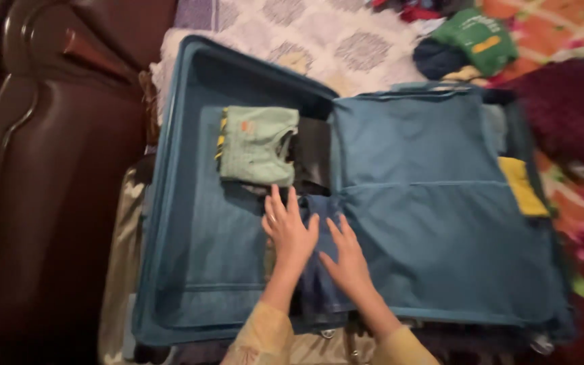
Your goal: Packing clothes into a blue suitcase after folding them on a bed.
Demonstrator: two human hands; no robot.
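An open blue suitcase (197,243) lies flat on a bed. My left hand (288,230) and my right hand (347,255) rest flat, fingers spread, on a folded dark blue garment (319,284) near the middle hinge of the case. Just beyond my left hand lies a folded light green shirt (257,144), with a folded black garment (312,157) beside it. The right half of the case is covered by a blue fabric divider (434,203), and a yellow cloth (522,186) shows at its right edge.
A brown leather headboard or sofa arm (42,169) stands at the left. Behind the case are a patterned white bedspread (346,47), a green folded garment (479,37) and a dark red fuzzy blanket (569,111) on floral bedding.
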